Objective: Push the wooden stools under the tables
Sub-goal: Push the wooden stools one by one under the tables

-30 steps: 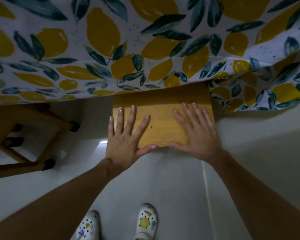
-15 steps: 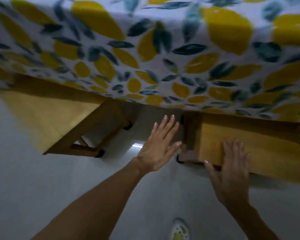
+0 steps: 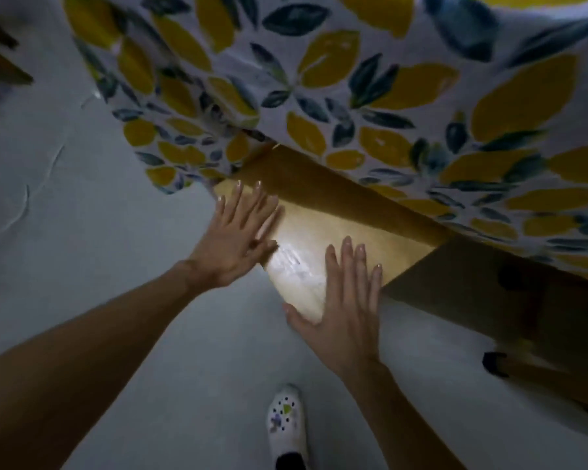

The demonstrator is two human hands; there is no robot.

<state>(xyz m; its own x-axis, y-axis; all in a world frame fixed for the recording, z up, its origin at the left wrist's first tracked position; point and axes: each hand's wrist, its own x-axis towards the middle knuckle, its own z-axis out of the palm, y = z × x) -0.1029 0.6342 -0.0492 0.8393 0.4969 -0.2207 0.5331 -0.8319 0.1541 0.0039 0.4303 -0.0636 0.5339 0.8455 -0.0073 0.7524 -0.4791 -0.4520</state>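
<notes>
Where palms rest, stool beneath.

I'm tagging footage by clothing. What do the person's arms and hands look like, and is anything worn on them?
Both forearms are bare, with no sleeve in view. The left hand and right hand wear no gloves, and no ring, watch or bracelet shows. The fingernails look pale and glossy, trimmed a little past the fingertips. The picture is too blurred to tell finer marks.
</notes>
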